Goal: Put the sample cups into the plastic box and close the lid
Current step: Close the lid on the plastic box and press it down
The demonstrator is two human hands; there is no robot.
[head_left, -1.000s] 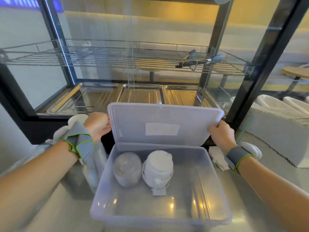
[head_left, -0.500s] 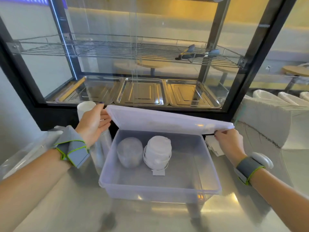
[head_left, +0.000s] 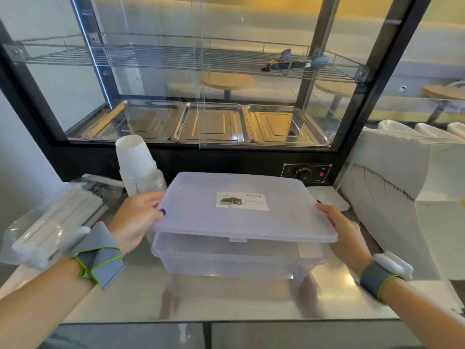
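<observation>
Head view: your left hand [head_left: 136,217] pinches the lid's [head_left: 241,210] left edge and your right hand [head_left: 344,235] grips its right edge, holding it flat just above the box [head_left: 236,258] on the counter [head_left: 226,298]. Cups inside are hidden.

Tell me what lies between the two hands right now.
In the head view, the lid spans the stretch from the left hand to the right hand, hovering just above the plastic box.
</observation>
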